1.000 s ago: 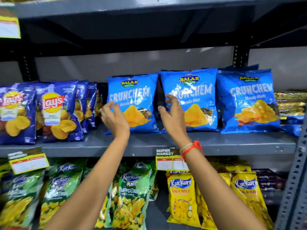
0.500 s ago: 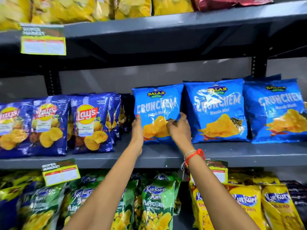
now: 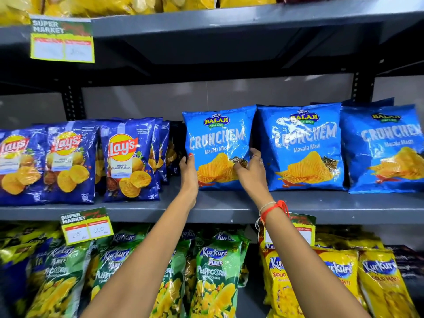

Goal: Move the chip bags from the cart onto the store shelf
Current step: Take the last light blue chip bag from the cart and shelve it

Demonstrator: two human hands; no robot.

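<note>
Three light-blue Crunchem chip bags stand upright in a row on the grey middle shelf (image 3: 229, 206). The leftmost bag (image 3: 218, 138) is held at both lower sides: my left hand (image 3: 189, 171) presses its left edge, and my right hand (image 3: 250, 171) grips its right edge, fingers curled over the front. The second bag (image 3: 302, 148) and the third bag (image 3: 383, 148) stand to the right, untouched. The cart is out of view.
Dark-blue Lay's bags (image 3: 124, 161) fill the same shelf on the left. Below are green Kurkure Puffcorn bags (image 3: 213, 271) and yellow Kurkure bags (image 3: 339, 278). Yellow bags lie on the top shelf (image 3: 229, 18). Price tags (image 3: 86, 226) hang on the shelf edges.
Both hands have dropped from the upper sides of the leftmost Crunchem bag to its lower edges and closed in on it. My view has shifted left and up.
</note>
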